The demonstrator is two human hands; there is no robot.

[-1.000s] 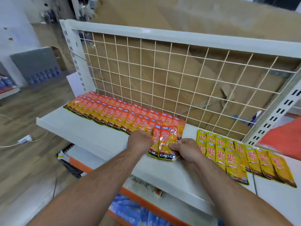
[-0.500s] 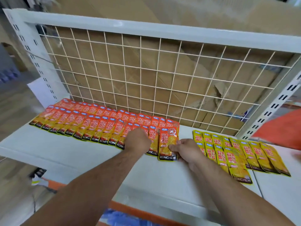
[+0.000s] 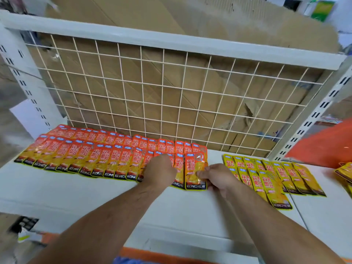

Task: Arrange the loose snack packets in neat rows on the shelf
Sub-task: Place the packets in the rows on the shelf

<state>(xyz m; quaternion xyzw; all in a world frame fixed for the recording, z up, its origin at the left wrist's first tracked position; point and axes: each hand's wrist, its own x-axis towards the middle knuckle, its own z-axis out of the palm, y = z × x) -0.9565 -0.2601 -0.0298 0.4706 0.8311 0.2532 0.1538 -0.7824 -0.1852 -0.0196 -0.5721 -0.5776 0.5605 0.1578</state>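
As I look down over a white shelf, both my bare forearms reach forward to the snack packets lying flat on it. Orange packets fill the left half in two rows, one behind the other. Each packet laps over its neighbour, and the black bands along the bottom edges read KONCHEW.

My left hand rests on the right part of the front row. I see only its back, so its fingers are hidden and I cannot tell whether they grip anything.

My right hand is just to the right, apart from the left. It pinches the end packet, the last one at the right end of the front row. The thumb lies across its front near the lower right, and the fingers curl at its right edge.

A strip of bare shelf separates this packet from the yellow packets. These lie in overlapping rows farther right, just beside my right wrist.

Behind the rows stands a white wire grid, with brown cardboard behind it.
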